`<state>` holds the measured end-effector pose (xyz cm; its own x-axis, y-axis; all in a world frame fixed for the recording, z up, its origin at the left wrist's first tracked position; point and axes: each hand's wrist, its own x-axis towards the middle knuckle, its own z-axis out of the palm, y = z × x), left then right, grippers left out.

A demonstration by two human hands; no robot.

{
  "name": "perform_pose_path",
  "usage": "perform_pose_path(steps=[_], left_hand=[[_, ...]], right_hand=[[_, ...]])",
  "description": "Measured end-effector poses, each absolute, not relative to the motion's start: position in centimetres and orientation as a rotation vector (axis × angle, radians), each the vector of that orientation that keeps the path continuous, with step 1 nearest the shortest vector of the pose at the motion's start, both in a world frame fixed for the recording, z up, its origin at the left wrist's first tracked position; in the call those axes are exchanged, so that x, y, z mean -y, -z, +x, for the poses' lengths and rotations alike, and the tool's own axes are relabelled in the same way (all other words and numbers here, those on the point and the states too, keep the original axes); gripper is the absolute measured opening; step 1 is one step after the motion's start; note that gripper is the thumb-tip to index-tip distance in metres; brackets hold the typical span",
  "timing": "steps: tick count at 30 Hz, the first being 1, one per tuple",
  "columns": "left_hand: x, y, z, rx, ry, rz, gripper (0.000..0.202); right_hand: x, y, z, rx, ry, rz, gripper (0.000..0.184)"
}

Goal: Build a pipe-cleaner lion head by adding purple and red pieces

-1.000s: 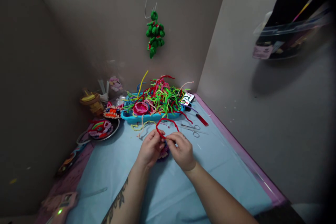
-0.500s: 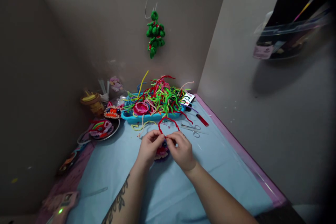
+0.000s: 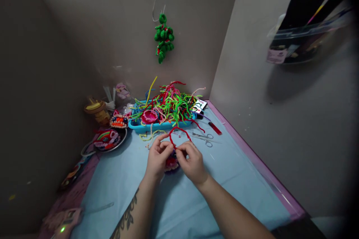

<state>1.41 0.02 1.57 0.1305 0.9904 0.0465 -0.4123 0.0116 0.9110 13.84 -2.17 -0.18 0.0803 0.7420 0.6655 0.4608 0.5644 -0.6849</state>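
Observation:
A red pipe cleaner [image 3: 182, 130] is bent into an arch, and its ends come down to my fingers. My left hand [image 3: 159, 156] has the thumb pressed against its left side, with the index finger lifted away. The fingertips of my right hand [image 3: 192, 160] pinch it near the bottom, where the ends meet. Beneath and between my hands lies a fuzzy purple and pink piece [image 3: 171, 165], partly hidden by them. Scissors [image 3: 207, 138] lie on the blue cloth [image 3: 230, 179] to the right of the arch.
Behind my hands, a blue tray [image 3: 140, 127] overflows with coloured pipe cleaners [image 3: 178, 104]. A metal dish [image 3: 123, 140] with fuzzy pieces and a brown cup [image 3: 99, 112] stand left. A red-handled tool [image 3: 215, 128] lies right. A green ornament [image 3: 164, 39] hangs on the back panel.
My left index finger has lifted off the red pipe cleaner and spread upward. The right hand keeps its pinch. The whole view has shifted slightly.

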Motion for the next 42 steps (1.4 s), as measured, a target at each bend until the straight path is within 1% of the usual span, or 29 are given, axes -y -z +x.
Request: perform_pose_path(steps=[3,6,9,14,17,20,23,27,31,34,42], left_hand=[[0.2,-1.7,1.6,-0.756,-1.293,0.998,0.051],[0.3,-1.9,1.5,-0.771,-1.282,1.026,0.051],[0.1,-2.0,1.3,-0.857,-1.284,1.075,0.046],[-0.4,-1.9,1.0,-1.003,-1.268,1.131,0.031],[-0.4,-1.9,1.0,-1.041,-1.217,1.122,0.028],[-0.2,-2.0,1.2,-1.009,-1.154,1.109,0.03],[-0.1,-2.2,1.3,-0.959,-1.128,1.107,0.032],[0.0,-2.2,1.3,-0.917,-1.103,1.102,0.036],[0.0,-2.1,1.3,-0.829,-1.046,1.07,0.039],[0.0,-2.0,1.2,-0.823,-1.012,1.034,0.041],[0.2,-1.5,1.6,-0.801,-1.048,0.939,0.045]], right_hand=[[2.3,0.4,13.6,1.512,-0.362,-1.074,0.012],[2.3,0.5,13.5,1.502,-0.39,-1.085,0.013],[2.1,0.4,13.6,1.53,-0.371,-1.08,0.013],[1.8,0.1,14.0,1.541,-0.392,-1.084,0.012],[1.5,-0.1,14.3,1.501,-0.455,-1.078,0.012],[1.1,0.0,14.6,1.432,-0.601,-1.035,0.01],[0.5,0.4,14.8,1.332,-0.839,-0.952,0.011],[0.1,0.9,14.7,1.126,-1.287,-0.821,0.022],[0.3,0.5,14.5,0.976,-1.547,-0.755,0.036],[0.5,0.1,14.4,0.903,-1.635,-0.734,0.033],[0.5,0.0,14.2,0.763,-1.652,-0.718,0.031]])
